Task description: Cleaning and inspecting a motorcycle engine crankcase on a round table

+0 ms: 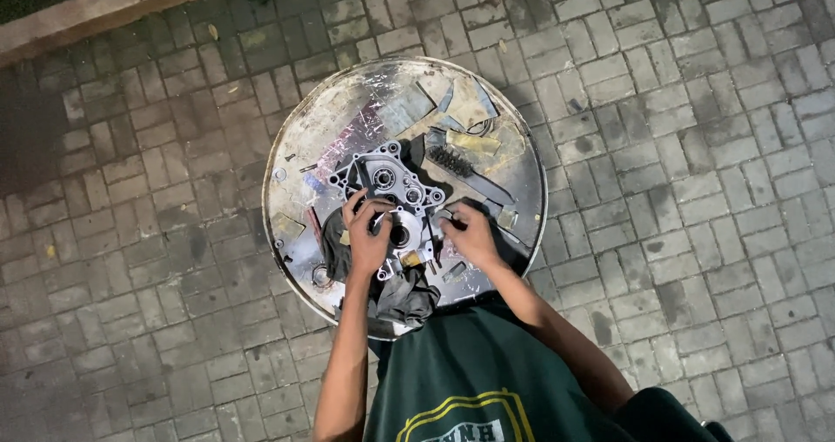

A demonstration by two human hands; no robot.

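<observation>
Two bare hands work over a grey metal engine casing (393,200) that lies flat near the middle of a round, scratched metal tabletop (296,146). Left hand (369,233) rests on the casing's near part, fingers curled around what looks like a thin pale tool; I cannot tell how tightly. Right hand (470,231) sits just beside the casing's right edge, fingers bent over something small that I can't make out. Dark rag (402,301) hangs over the tabletop's near edge. Wire brush (461,168) lies behind the casing. Grey brick paving (696,146) surrounds everything.
</observation>
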